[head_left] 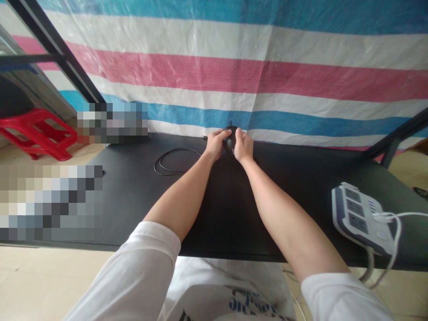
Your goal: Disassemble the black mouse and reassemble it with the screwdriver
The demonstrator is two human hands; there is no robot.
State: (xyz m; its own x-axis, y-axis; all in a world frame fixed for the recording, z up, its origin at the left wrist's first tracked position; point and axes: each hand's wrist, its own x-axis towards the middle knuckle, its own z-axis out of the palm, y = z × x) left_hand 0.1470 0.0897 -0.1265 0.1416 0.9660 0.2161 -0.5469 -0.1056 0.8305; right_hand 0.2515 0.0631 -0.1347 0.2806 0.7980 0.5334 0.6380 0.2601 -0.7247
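Hands are stretched right out to the far edge of the black desk [133,200], where a small black device [230,136] is gripped from both sides, just in front of the striped tarp [234,71]. It's closed on by the left hand [216,143] from the left and the right hand [243,146] from the right, fingers curled tight around it. A black cable [174,161] is looped on the desk just to its left. A white power strip [359,218] is parked well apart, near the right edge.
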